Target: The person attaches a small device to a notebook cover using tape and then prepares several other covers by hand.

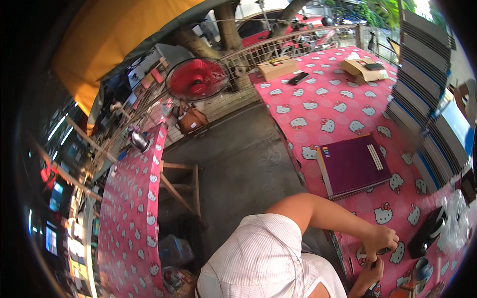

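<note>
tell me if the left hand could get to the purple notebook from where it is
Probably yes. The left hand is closed on a small dark object just below the purple notebook, with only bare pink tablecloth between them; it would likely have to put that object down first.

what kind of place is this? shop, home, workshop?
Likely an outdoor street stall or small repair stand. Tables in pink cartoon-cat cloth stand on bare concrete, with a red fan by a metal railing, a tree trunk and a parked vehicle beyond.

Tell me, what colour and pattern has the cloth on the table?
The cloth is pink with white cartoon cat faces, seen best in the head view.
</note>
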Tool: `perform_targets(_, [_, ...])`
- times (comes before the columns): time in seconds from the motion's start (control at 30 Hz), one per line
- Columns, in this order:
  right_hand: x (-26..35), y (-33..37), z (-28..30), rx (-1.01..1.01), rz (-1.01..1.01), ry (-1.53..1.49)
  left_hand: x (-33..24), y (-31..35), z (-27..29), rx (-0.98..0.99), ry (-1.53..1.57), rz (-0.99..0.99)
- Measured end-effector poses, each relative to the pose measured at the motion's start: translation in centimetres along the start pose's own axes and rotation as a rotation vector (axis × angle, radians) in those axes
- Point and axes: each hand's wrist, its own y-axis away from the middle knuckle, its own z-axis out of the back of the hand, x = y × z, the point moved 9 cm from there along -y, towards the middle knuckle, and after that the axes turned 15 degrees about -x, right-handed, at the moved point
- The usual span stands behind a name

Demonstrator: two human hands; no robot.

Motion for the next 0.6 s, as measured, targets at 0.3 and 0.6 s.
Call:
perform_targets(0.3, [-1.3, -0.4, -1.7, -0.04, 0.131, 0.04, 0.7, -0.3, -0.1, 0.024, -0.003, -0.041])
perform_targets(0.6, [-0.4, -1.7, 0.4, -0.072, 0.119, 0.07, -1.1, -1.7, -0.3, -0.026, 0.071, -0.19])
